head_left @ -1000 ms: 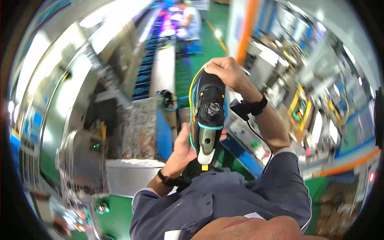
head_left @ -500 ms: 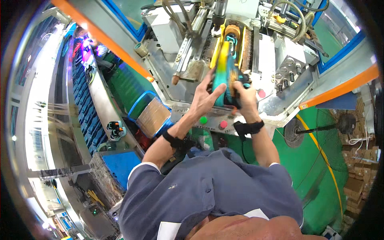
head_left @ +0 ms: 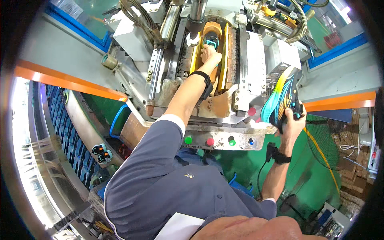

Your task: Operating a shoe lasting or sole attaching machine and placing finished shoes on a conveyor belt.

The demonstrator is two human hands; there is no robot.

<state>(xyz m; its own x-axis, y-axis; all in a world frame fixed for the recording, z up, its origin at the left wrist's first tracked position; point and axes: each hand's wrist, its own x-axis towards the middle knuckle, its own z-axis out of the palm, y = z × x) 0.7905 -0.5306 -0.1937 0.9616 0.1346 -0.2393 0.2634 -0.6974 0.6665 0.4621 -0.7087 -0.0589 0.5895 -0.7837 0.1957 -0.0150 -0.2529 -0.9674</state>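
The bright shoe [head_left: 277,100], gripped by both hands half a second ago in front of the machine [head_left: 254,60], is now held by the right hand [head_left: 293,122] alone, tilted, out past the machine's right front corner, with the thumb pressed against it. The left hand [head_left: 210,55] has been freed from it and reached into the machine, where its curled fingers are laid at the near end of the dark shoe [head_left: 211,39]; whether that shoe is actually gripped cannot be told, as the fingertips are hidden. The work is thus divided between two shoes, one carried clear and one seated between the yellow walls [head_left: 225,52]. A black strap [head_left: 283,159] is worn on each wrist. Below the machine's front edge, a row of coloured buttons is left untouched on the panel [head_left: 256,141]. Farther left, more shoes [head_left: 102,154] are set on the conveyor [head_left: 83,122]; at far right, cartons [head_left: 352,176] are stacked.
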